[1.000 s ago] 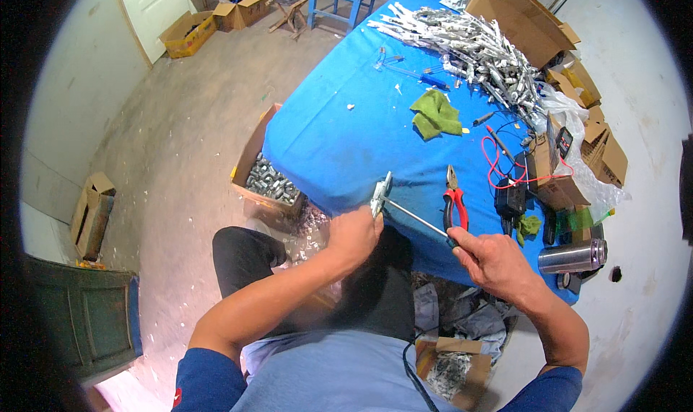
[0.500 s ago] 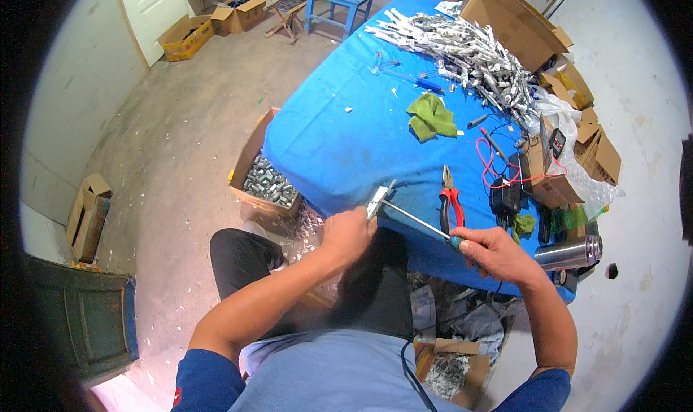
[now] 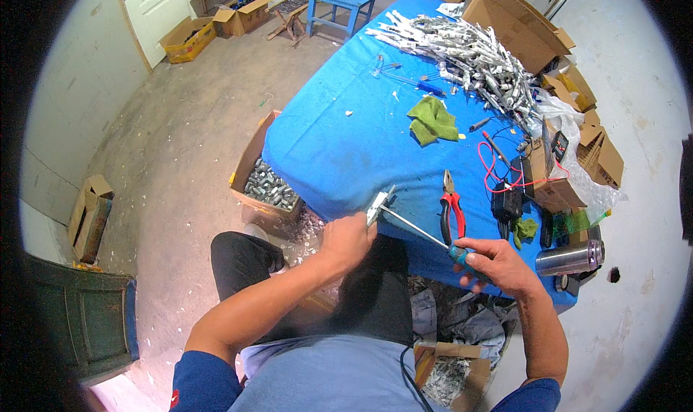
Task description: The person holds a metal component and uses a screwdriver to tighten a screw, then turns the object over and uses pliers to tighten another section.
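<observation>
My left hand point(image 3: 348, 240) grips a small silver metal part point(image 3: 380, 204) at the near edge of the blue table point(image 3: 339, 145). My right hand point(image 3: 494, 264) holds a screwdriver point(image 3: 426, 233) by its blue-green handle. The long shaft runs up and to the left, and its tip meets the metal part. Red-handled pliers point(image 3: 452, 208) lie on the table just beyond the screwdriver.
A green rag point(image 3: 432, 119), a pile of silver metal parts point(image 3: 469, 51), red wires and a black box point(image 3: 507, 199), a steel flask point(image 3: 570, 257) and cardboard boxes point(image 3: 516, 19) sit on the table. An open box of metal pieces point(image 3: 266, 187) stands on the floor left of it.
Both hands with the part and the screwdriver have stayed at the table's near edge, shifting only slightly; my right hand has turned a little on the handle.
</observation>
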The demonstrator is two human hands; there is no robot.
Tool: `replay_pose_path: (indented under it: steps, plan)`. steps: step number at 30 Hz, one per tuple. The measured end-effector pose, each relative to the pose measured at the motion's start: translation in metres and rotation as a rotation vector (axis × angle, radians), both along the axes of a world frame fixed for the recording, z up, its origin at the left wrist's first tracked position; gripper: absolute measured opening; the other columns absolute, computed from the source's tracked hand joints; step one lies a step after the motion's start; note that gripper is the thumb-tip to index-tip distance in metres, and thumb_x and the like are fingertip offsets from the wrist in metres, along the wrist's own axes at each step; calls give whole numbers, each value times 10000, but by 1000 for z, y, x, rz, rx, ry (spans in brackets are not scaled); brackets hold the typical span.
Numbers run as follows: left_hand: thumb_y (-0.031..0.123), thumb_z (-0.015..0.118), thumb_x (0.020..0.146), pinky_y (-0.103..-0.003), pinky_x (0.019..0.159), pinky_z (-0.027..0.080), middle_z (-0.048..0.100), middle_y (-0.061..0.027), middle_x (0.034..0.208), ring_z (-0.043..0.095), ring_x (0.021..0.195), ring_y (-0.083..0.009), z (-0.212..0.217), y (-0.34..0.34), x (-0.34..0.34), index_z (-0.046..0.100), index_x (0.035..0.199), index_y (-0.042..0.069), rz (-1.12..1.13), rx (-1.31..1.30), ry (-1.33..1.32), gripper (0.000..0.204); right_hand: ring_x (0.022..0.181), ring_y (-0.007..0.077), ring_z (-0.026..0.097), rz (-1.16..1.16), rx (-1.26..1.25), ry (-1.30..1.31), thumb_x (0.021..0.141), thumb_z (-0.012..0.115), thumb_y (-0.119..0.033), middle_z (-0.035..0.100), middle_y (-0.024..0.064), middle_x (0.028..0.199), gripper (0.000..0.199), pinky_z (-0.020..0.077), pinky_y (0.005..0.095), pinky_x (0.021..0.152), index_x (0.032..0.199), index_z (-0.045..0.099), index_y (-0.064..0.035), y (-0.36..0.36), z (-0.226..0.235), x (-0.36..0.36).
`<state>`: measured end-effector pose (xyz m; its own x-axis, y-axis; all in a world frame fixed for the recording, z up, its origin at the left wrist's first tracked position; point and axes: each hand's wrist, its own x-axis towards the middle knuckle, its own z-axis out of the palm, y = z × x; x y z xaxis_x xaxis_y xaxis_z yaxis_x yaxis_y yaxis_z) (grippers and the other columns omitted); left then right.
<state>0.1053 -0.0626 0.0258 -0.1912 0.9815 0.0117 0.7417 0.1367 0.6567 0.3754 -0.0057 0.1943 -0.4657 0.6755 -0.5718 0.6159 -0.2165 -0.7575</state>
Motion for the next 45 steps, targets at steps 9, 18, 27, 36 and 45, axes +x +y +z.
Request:
replay_pose_path:
  steps: [9, 18, 27, 36, 45]
  plan:
    - [326, 564, 954, -557, 620, 505, 645, -256, 701, 644, 661, -458, 2, 4, 4, 591, 847, -7, 23, 19, 18, 350, 604, 67, 528, 93, 145, -142, 981, 588, -209, 635, 10, 758, 333, 459, 252, 535, 1269, 649, -52, 3, 10, -20]
    - [325, 553, 956, -553, 627, 507, 644, -274, 707, 642, 661, -466, 3, 5, 6, 599, 847, -25, 8, 24, -32, 370, 572, 191, 585, 298, 592, -192, 937, 623, -159, 610, 126, 688, 307, 480, 367, 551, 1227, 645, -63, -10, 1, -26]
    - [332, 543, 958, -560, 649, 512, 652, -274, 732, 647, 686, -468, 3, 10, 1, 617, 864, -16, 30, 36, -29, 368, 608, 387, 629, 550, 1009, -443, 912, 631, -192, 606, 156, 678, 283, 491, 492, 526, 1185, 589, -132, -34, 0, -45]
    - [325, 582, 935, -563, 631, 502, 645, -250, 699, 643, 662, -458, -2, 7, 1, 593, 828, 0, -5, 60, 23, 342, 555, 85, 525, 92, 153, -179, 992, 573, -282, 607, 21, 728, 376, 452, 263, 498, 1288, 641, -59, 2, 19, -22]
    - [320, 573, 941, -556, 622, 505, 642, -264, 694, 643, 647, -460, -3, 10, 5, 592, 831, -17, 2, 58, 46, 355, 586, 134, 565, 223, 243, -240, 978, 583, -283, 605, 84, 701, 374, 487, 313, 552, 1266, 646, -53, 17, 23, -30]
